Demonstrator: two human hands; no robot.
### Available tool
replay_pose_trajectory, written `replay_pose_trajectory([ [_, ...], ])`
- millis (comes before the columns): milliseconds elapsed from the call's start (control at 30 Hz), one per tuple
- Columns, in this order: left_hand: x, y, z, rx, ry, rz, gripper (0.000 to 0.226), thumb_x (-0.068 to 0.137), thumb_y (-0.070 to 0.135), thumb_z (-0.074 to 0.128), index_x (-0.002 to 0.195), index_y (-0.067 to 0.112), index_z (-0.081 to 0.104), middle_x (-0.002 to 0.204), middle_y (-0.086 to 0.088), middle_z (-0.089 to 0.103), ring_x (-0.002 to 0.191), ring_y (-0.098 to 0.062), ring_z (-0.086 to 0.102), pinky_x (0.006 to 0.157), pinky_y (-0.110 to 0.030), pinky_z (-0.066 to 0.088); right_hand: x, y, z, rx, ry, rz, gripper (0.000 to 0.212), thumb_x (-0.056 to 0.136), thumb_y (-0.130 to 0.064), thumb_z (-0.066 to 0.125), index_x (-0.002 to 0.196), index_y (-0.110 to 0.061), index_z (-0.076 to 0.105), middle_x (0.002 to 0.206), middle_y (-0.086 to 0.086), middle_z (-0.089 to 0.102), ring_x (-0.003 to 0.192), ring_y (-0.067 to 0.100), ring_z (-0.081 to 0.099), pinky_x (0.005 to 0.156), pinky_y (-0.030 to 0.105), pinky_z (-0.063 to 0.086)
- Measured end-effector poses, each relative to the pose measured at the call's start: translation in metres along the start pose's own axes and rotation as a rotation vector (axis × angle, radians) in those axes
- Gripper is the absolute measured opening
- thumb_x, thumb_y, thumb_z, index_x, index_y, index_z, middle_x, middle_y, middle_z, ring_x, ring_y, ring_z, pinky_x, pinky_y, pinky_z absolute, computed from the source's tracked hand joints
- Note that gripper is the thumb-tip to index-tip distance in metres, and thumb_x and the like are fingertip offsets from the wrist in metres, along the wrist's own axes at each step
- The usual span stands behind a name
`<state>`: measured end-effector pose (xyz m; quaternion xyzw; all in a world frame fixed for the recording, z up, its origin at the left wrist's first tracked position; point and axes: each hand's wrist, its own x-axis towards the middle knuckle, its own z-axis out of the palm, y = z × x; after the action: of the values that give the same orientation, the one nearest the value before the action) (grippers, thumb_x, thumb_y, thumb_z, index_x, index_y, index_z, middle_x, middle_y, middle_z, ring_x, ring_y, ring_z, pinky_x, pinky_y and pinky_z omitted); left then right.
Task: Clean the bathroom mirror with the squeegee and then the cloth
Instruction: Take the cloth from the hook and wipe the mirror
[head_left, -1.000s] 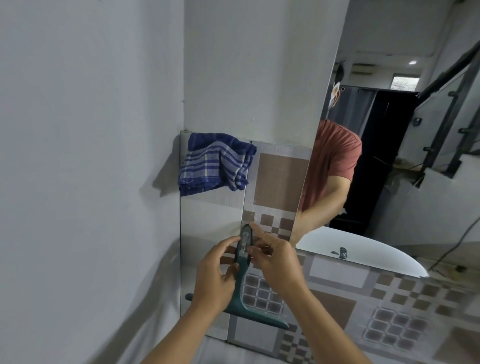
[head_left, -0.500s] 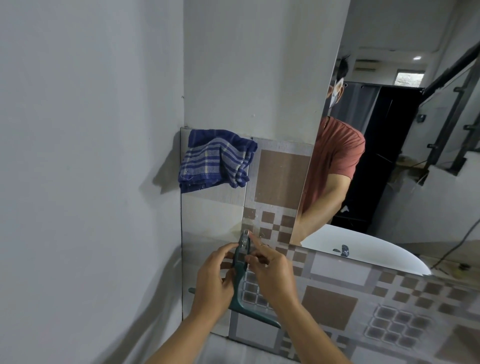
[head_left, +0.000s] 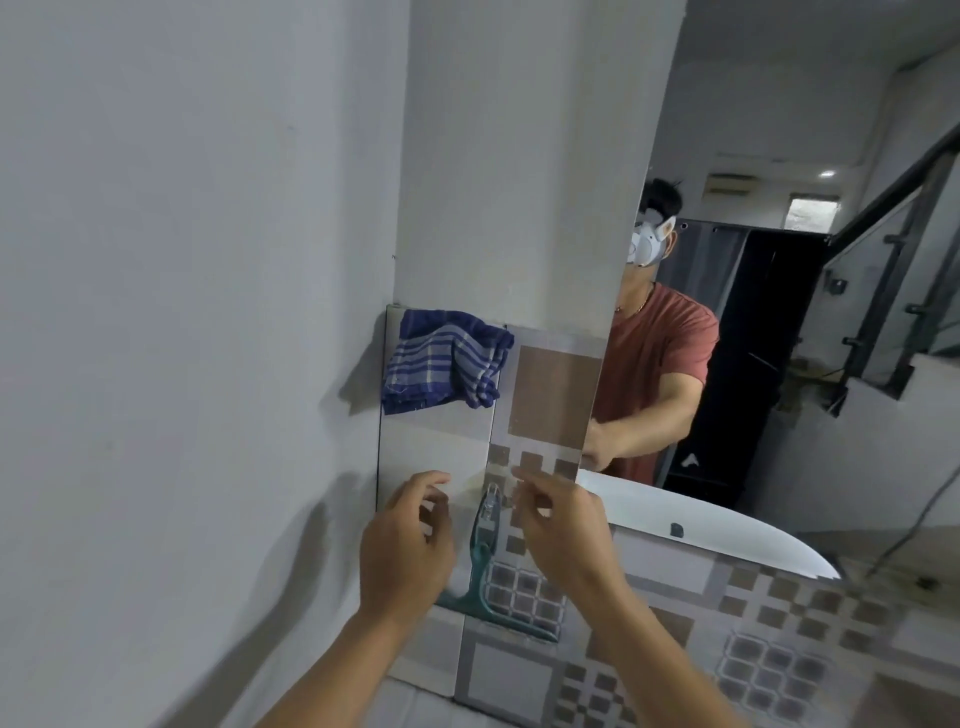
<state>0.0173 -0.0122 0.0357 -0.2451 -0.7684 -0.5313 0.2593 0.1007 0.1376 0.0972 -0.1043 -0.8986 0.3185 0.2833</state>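
On tiled wall (head_left: 550, 395) beside mirror (head_left: 779, 364): squeegee (head_left: 485, 566) hung, released since half-second ago. Left hand (head_left: 405, 545), right hand (head_left: 561, 530) flanking, fingers spread, empty. Cloth (head_left: 444, 358) draped above; cloth stage judged next.

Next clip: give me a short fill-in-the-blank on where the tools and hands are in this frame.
1. The blue checked cloth hangs over the top edge of the ____ wall.
2. The green plastic squeegee hangs with its blade at the ____.
3. The left hand and right hand are on either side of its ____, fingers spread.

Missing words: tiled; bottom; handle
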Motion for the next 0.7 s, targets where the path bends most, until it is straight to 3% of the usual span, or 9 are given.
replay_pose_trajectory([
  [67, 0.016, 0.029, -0.019, 0.002, 0.118, 0.102, 0.021, 0.092, 0.024, 0.053, 0.109, 0.025, 0.066, 0.087, 0.013, 0.067, 0.075, -0.004, 0.063, 0.06, -0.016, 0.051, 0.008, -0.023, -0.016, 0.026, 0.098, -0.043, 0.023, 0.102, -0.017, 0.055, 0.113, -0.018, 0.075, 0.097, -0.006, 0.074, 0.071, 0.0, 0.063, 0.063, 0.006, 0.048],
  [133, 0.036, 0.058, -0.036, 0.025, 0.195, 0.234, 0.023, 0.09, 0.028, 0.05, 0.106, 0.022, 0.065, 0.082, 0.013, 0.066, 0.068, -0.004, 0.059, 0.056, -0.018, 0.048, 0.019, -0.046, -0.029, 0.059, 0.168, -0.074, 0.02, 0.1, -0.019, 0.054, 0.102, -0.012, 0.073, 0.094, -0.001, 0.075, 0.079, 0.012, 0.068, 0.07, 0.022, 0.056],
  [200, 0.058, 0.08, -0.047, 0.081, 0.253, 0.325, 0.022, 0.092, 0.027, 0.05, 0.107, 0.02, 0.065, 0.081, 0.012, 0.066, 0.068, -0.005, 0.056, 0.056, -0.017, 0.044, 0.033, -0.065, -0.039, 0.065, 0.185, -0.086, 0.022, 0.099, -0.024, 0.054, 0.11, -0.012, 0.068, 0.097, 0.002, 0.074, 0.085, 0.021, 0.069, 0.078, 0.042, 0.058],
  [233, 0.071, 0.087, -0.051, 0.123, 0.274, 0.34, 0.021, 0.094, 0.027, 0.051, 0.107, 0.02, 0.065, 0.083, 0.011, 0.067, 0.071, -0.006, 0.056, 0.057, -0.018, 0.042, 0.041, -0.074, -0.043, 0.066, 0.174, -0.08, 0.025, 0.098, -0.029, 0.055, 0.117, -0.015, 0.066, 0.101, 0.001, 0.073, 0.087, 0.022, 0.069, 0.079, 0.044, 0.059],
  [367, 0.117, 0.093, -0.056, 0.325, 0.206, 0.256, 0.019, 0.097, 0.026, 0.052, 0.113, 0.022, 0.061, 0.104, 0.003, 0.069, 0.097, -0.019, 0.056, 0.064, -0.028, 0.043, 0.068, -0.096, -0.044, 0.035, 0.122, -0.064, 0.04, 0.099, -0.043, 0.055, 0.132, -0.021, 0.055, 0.109, 0.002, 0.071, 0.091, 0.02, 0.069, 0.079, 0.041, 0.06],
  [533, 0.159, 0.092, -0.057, 0.375, -0.078, 0.143, 0.034, 0.099, 0.02, 0.046, 0.13, 0.025, 0.058, 0.135, 0.001, 0.058, 0.123, -0.024, 0.049, 0.089, -0.042, 0.051, 0.094, -0.104, -0.035, 0.002, 0.121, -0.067, 0.04, 0.1, -0.032, 0.057, 0.135, -0.013, 0.053, 0.116, 0.01, 0.069, 0.101, 0.026, 0.066, 0.086, 0.041, 0.056],
  [700, 0.171, 0.093, -0.058, 0.385, -0.182, 0.132, 0.049, 0.094, 0.015, 0.047, 0.142, 0.025, 0.053, 0.146, 0.001, 0.053, 0.133, -0.025, 0.046, 0.103, -0.044, 0.047, 0.11, -0.101, -0.029, 0.031, 0.142, -0.058, 0.037, 0.098, -0.016, 0.059, 0.135, -0.012, 0.056, 0.119, 0.009, 0.068, 0.1, 0.023, 0.064, 0.075, 0.025, 0.049],
])
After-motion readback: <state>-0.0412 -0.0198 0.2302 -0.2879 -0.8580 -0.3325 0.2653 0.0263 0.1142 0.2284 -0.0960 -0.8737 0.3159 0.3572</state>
